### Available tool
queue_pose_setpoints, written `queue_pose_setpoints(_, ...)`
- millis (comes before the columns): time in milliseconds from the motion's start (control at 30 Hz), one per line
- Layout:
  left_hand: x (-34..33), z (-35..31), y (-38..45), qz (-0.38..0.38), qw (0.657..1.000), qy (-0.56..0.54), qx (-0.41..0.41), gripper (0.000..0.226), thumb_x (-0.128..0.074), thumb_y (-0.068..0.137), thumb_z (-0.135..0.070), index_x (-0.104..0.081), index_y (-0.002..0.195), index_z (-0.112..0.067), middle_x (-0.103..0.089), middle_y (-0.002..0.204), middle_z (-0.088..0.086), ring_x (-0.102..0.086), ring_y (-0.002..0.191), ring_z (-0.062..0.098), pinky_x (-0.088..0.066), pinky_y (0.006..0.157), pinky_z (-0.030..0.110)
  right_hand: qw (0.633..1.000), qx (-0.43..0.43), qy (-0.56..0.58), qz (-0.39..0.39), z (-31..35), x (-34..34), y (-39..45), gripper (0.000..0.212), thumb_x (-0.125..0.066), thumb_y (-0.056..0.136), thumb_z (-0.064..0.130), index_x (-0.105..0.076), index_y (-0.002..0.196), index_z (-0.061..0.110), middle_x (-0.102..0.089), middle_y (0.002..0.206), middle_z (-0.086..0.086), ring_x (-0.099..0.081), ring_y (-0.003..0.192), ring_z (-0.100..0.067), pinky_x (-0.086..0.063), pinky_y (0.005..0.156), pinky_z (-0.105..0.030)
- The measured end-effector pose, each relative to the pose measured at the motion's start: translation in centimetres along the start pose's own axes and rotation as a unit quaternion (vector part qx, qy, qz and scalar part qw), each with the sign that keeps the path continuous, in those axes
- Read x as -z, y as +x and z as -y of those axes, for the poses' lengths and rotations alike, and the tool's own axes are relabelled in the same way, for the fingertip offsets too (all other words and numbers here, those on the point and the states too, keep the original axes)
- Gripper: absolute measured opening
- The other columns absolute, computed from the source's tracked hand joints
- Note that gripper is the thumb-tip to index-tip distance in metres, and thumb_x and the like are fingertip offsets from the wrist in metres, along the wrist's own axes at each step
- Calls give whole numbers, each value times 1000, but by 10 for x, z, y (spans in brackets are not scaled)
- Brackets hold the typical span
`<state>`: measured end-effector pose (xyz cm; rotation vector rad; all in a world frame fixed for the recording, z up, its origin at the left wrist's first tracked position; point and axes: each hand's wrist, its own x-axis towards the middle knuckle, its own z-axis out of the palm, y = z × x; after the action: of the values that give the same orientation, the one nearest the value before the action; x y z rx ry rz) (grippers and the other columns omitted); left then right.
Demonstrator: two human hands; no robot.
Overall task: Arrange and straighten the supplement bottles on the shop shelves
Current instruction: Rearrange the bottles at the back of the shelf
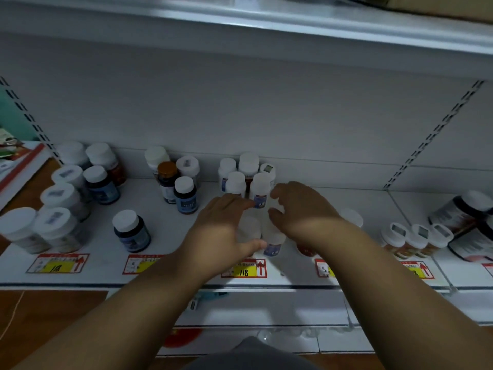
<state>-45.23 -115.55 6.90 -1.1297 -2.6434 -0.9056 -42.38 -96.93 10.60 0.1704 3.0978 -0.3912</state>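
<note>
On the white shelf (170, 236), my left hand (224, 231) grips a white-capped bottle (249, 228), fingers behind it and thumb in front. A second white-capped bottle with a blue label (272, 240) stands right beside it. My right hand (301, 212) hovers over that bottle's right side with loosely curled fingers, holding nothing that I can see. Just behind both hands stands a tight cluster of white-capped bottles (260, 188) against the back wall.
Dark bottles with white caps stand in groups at the left (101, 182) and centre left (184, 193), and one stands alone (132, 231). Small bottles (416, 239) and large tilted jars (464, 214) crowd the right. Price tags (244, 269) line the front edge. Another shelf (266, 22) hangs overhead.
</note>
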Motion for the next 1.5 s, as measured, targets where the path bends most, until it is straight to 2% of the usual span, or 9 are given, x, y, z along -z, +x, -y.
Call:
queue_pose_setpoints(233,7,7,33,-39,991,-102,80,43,-76,78,-39,-61,114,-21,-42,89,-30,-42,88,-24,-28,72,-6,997,45,37,-45,1,3,49,35,-58,93,27,-57,125,13,-52,120,-13,-54,108,-28,-42,91,-31)
queue_pose_setpoints(500,-4,16,50,-37,985,-95,137,41,-66,85,-42,-58,120,-21,-49,102,-11,-47,93,5,-30,75,14,997,37,-64,4,0,-21,87,43,-67,85,19,-49,123,9,-47,121,-17,-55,106,-35,-43,82,-35)
queue_pose_setpoints(733,4,17,47,-40,977,-145,151,51,-74,78,-45,-54,121,-25,-49,104,-14,-49,95,2,-32,72,-3,995,15,68,-66,-8,-10,76,39,-69,81,27,-51,113,15,-50,112,-11,-55,96,-28,-40,71,-28)
queue_pose_setpoints(867,25,12,26,-28,958,-230,170,60,-68,72,-63,-44,124,-45,-49,114,-25,-49,103,-11,-36,80,9,943,21,313,-115,3,15,40,19,-67,76,37,-55,89,31,-62,88,10,-59,75,-7,-46,59,-21)
queue_pose_setpoints(967,44,3,-2,-25,930,-323,174,71,-38,69,-87,-50,126,-46,-56,120,-25,-51,110,-10,-40,89,21,860,20,505,-77,26,24,16,16,-63,75,40,-62,81,26,-65,76,9,-61,70,-9,-51,64,-30)
queue_pose_setpoints(1133,66,-2,-34,-2,915,-378,143,65,-20,79,-80,-55,123,-46,-61,121,-23,-53,116,-4,-38,94,20,799,23,598,-57,65,24,2,10,-67,73,31,-63,72,21,-65,70,-3,-60,64,-16,-48,56,-27)
queue_pose_setpoints(1300,76,12,-39,-21,914,-378,145,46,-27,87,-69,-57,115,-47,-63,113,-27,-55,108,-9,-38,85,4,847,14,524,-83,83,19,10,17,-69,75,33,-60,78,20,-65,74,0,-61,66,-16,-52,59,-30)
queue_pose_setpoints(1433,74,30,-26,-56,932,-330,136,36,-31,90,-65,-57,106,-47,-61,104,-31,-53,98,-15,-34,79,-2,928,33,340,-152,81,19,33,19,-71,79,33,-60,94,31,-64,88,15,-60,76,6,-47,62,-9)
queue_pose_setpoints(1500,68,40,-19,-75,944,-288,142,23,-32,92,-63,-52,91,-53,-55,94,-40,-46,90,-25,-30,74,-6,947,54,276,-154,80,12,42,27,-73,78,31,-59,100,29,-62,96,13,-59,81,2,-42,63,-4)
